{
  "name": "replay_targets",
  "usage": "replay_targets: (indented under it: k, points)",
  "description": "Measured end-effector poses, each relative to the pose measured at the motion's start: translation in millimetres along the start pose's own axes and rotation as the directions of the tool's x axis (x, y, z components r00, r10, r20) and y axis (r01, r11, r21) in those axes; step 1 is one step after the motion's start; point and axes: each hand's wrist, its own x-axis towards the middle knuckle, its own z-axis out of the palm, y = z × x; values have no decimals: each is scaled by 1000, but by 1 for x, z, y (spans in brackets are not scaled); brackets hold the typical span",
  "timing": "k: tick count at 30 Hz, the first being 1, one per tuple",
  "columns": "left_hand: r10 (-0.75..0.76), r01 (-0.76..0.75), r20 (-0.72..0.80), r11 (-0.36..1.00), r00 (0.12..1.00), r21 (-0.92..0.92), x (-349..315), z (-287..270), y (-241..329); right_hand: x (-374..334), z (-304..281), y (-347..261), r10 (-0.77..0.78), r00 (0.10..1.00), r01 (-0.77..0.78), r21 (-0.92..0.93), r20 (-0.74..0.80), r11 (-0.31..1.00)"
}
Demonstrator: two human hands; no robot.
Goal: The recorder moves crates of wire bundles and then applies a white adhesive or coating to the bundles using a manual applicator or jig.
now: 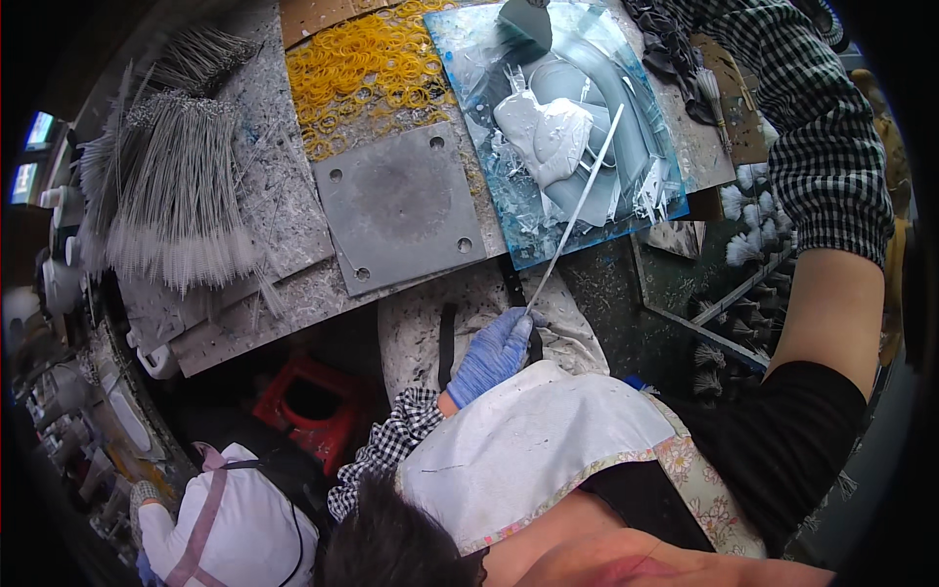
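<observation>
Gripping a likely light, stiff stick [570, 226], my left hand [494, 354] pinches its near end. My right hand's unseen; I can't tell.

Bright window [41, 129] far left; red stool [342, 426] below workbench [269, 181].

Low passage at centre, crowded sides.
A hand could pass over the flat metal plate [399, 207]; wire bundles [181, 186] block the upper left, a white rod [577, 217] slants across the blue sheet [533, 245] right of centre, and the sleeved right arm [827, 186] bars the upper right.
</observation>
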Motion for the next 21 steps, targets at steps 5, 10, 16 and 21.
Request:
replay_targets:
  k: [5,10,16,21]
  points:
    - [-100,105,45,984,994,-141,-2,-1,3,8,3,-12,-155,977,143,-93,-148,985]
    - [-53,61,56,987,997,-148,-1,6,-8,-3,-2,-26,-261,933,221,-179,-247,959]
    - [-14,22,49,987,999,-161,-2,13,-17,-17,-3,-49,-429,817,384,-190,-387,904]
    - [-10,15,41,991,999,-133,-7,16,-4,-39,-8,-73,-485,770,423,-238,-415,874]
